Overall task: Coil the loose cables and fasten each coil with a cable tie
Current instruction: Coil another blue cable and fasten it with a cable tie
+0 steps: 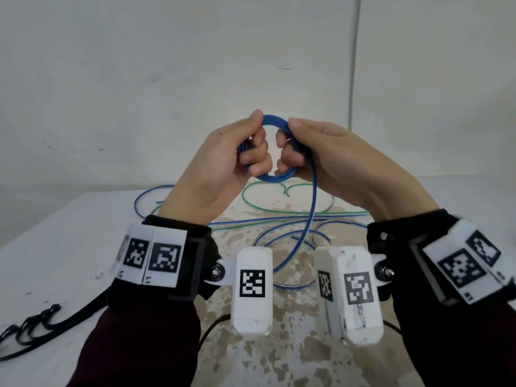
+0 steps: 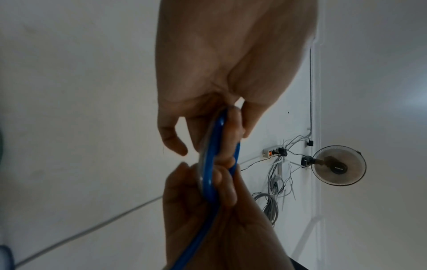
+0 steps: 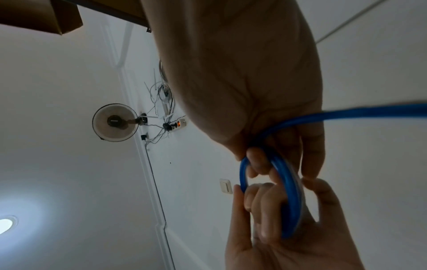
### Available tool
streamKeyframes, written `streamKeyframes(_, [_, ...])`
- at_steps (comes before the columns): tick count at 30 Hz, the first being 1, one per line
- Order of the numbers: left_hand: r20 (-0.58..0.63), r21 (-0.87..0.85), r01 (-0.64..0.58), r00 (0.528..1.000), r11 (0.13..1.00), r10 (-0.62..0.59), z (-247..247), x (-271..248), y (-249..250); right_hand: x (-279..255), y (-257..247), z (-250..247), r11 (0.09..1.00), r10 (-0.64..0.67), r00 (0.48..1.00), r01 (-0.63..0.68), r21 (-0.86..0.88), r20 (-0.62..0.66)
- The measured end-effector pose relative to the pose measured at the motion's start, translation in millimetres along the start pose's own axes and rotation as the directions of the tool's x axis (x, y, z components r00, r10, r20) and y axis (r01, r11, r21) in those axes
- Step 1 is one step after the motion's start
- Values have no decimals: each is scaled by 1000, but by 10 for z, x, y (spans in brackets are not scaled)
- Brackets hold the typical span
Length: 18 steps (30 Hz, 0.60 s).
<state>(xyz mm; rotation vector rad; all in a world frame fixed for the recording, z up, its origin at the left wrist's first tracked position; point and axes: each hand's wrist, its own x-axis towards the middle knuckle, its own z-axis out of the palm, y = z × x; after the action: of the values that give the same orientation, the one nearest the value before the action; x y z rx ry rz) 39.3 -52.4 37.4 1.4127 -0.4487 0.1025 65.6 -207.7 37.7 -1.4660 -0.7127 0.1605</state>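
Note:
Both hands hold a small blue cable coil (image 1: 275, 177) up above the table. My left hand (image 1: 252, 148) grips the coil's left side, thumb on top and fingers curled through the ring. My right hand (image 1: 290, 148) grips the right side in the same way. The coil's loose tail (image 1: 312, 210) hangs from the right hand down to the table. In the left wrist view the coil (image 2: 211, 164) runs between the fingers of both hands. In the right wrist view the coil (image 3: 291, 201) passes under my curled fingers and the tail (image 3: 369, 111) leads off to the right.
Loose blue cables (image 1: 290, 233) and a green cable (image 1: 243, 198) lie tangled on the white table (image 1: 69, 247) beneath the hands. A bunch of black cable ties (image 1: 30, 326) lies at the near left. A wall stands close behind the table.

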Motion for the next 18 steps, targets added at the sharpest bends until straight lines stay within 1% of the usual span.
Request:
streamKeyframes(2, [44,34,58,997,998,-60,51,-14,10,-18,-12,-29,999,11,1000,-10,-32,26])
streamKeyframes(4, [71,90,75,994,993,-82,85,-29,6,-23,-5,-33,996,14,999,-11,-92,38])
streamKeyframes(5, [60,102,58,996,993,-64,91,-36,6,-23,-3,-28,994,13,1000,-10,-105,25])
streamKeyframes(7, [-4,85,-8,1000,996,8,81,-38,11,-15,-8,-17,998,12,1000,-13,-65,-14])
streamKeyframes(9, [-67,56,-50,996,997,54,67,-31,23,-10,-20,-17,1000,13,1000,-13,-6,-7])
streamKeyframes(10, [-75,43,-49,996,998,52,69,-26,26,-13,-25,-19,1000,11,1000,-12,10,12])
streamKeyframes(12, [-35,27,-8,999,1000,9,79,-20,28,-32,-41,-33,1000,8,999,-9,20,40])
streamKeyframes(15, [72,115,65,995,991,-74,71,-33,21,-51,-39,-31,998,37,997,-34,-46,63])
streamKeyframes(16, [80,140,62,994,988,-74,64,-38,20,-47,-33,-17,998,45,997,-42,-49,57])
streamKeyframes(18, [45,136,-1,999,991,-5,61,-40,13,-30,-27,20,999,36,999,-36,4,16])
